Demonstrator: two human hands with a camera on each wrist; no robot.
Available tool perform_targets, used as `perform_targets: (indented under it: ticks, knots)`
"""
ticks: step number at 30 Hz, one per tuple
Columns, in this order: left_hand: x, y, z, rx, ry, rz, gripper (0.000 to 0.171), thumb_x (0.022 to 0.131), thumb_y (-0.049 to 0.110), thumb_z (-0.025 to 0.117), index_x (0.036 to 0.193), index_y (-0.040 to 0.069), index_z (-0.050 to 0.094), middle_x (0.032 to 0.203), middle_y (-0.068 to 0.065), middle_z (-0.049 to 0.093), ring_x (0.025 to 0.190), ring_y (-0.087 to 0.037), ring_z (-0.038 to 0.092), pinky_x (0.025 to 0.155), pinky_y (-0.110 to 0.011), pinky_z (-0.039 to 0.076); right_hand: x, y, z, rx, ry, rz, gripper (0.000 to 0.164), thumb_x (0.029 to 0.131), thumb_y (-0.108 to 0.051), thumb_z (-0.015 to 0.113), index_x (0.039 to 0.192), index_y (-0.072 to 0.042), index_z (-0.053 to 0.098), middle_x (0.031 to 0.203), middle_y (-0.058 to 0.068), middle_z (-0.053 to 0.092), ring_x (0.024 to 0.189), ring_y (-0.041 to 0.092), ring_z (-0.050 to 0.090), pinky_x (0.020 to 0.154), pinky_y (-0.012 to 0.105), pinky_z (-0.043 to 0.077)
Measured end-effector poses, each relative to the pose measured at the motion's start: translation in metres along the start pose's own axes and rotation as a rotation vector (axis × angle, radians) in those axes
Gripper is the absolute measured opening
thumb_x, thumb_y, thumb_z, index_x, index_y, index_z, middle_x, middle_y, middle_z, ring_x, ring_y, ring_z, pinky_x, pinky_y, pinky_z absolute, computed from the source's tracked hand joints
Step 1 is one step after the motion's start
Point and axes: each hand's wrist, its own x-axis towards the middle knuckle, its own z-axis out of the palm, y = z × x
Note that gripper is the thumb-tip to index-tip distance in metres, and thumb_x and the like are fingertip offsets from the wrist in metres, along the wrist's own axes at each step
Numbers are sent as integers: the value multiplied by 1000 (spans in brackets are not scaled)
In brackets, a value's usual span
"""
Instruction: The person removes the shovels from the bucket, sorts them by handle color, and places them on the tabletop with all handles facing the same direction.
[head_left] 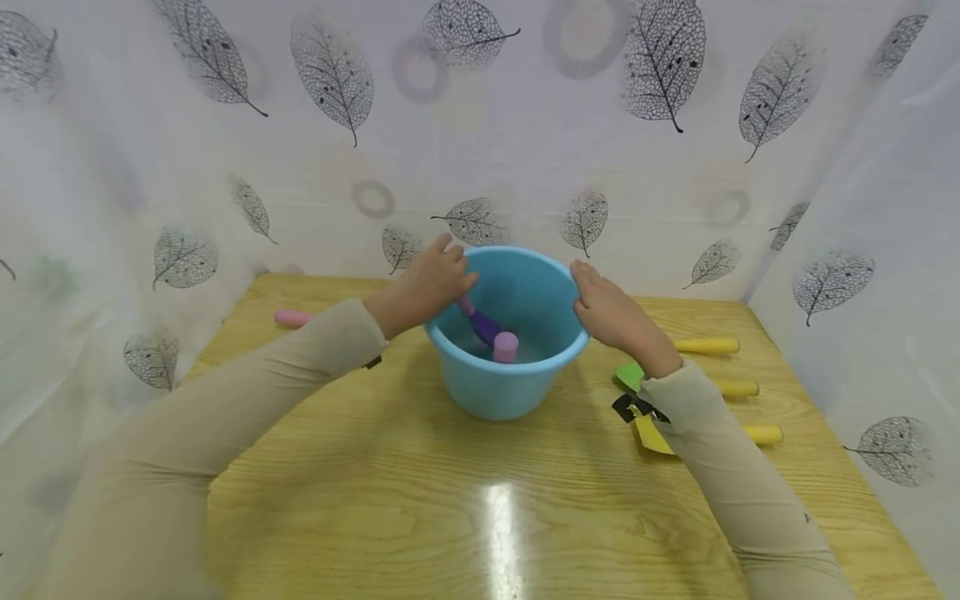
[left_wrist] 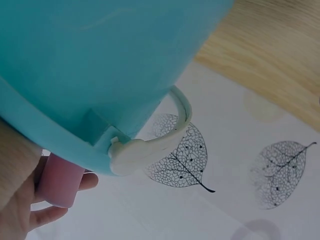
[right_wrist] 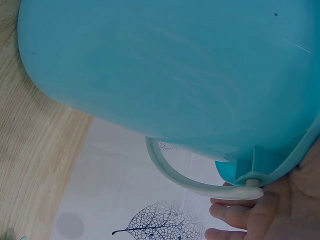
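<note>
A light blue bucket (head_left: 495, 387) stands upright on the wooden table. At its left rim, my left hand (head_left: 427, 283) holds the pink handle (left_wrist: 61, 181) of a purple-bladed tool (head_left: 486, 327), probably a toy shovel, which slants down into the bucket. A second pink handle end (head_left: 506, 347) sticks up inside; its lower part is hidden by the bucket's wall. My right hand (head_left: 611, 312) rests against the right rim, fingers extended, beside the pivot of the white bucket handle (right_wrist: 200, 187). That handle hangs behind the bucket.
Yellow-handled tools lie on the right of the table, one with a green blade (head_left: 630, 375) and one with a yellow blade (head_left: 652, 437), partly behind my right forearm. Another pink handle (head_left: 292, 318) lies at the left, beyond my left sleeve. A leaf-patterned curtain (head_left: 480, 125) surrounds the table.
</note>
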Motion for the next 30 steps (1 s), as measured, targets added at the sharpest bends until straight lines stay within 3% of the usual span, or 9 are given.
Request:
perform_targets:
  ticks: [9,17,23,30]
  knots:
    - [-2,0,1,-11,4,3,15,85,17,66,92,6,58,90,-11,70,85,-25,63,90,-39,46,-1,-2,-1,-2,-5,5,59,96,-13,25,149,3,3,157,22,4,146,37,4,119,51,9]
    - [-2,-1,0,-61,-26,-24,13,88,12,62,96,3,58,87,-10,68,79,-22,61,75,-32,47,-3,-3,-1,15,6,12,60,96,-13,26,149,3,3,157,21,4,146,36,4,119,52,10]
    - [-4,-1,-2,-102,-68,-43,13,90,8,57,102,4,53,95,-12,65,87,-25,60,75,-35,49,-2,-1,0,12,7,10,60,96,-13,24,149,3,2,157,21,3,146,36,4,119,50,8]
    - [-11,-1,-10,-174,-57,-86,15,91,9,56,106,6,52,97,-17,64,87,-29,56,75,-38,47,-1,-1,0,10,6,9,60,96,-14,24,149,3,2,157,21,4,146,36,4,119,49,7]
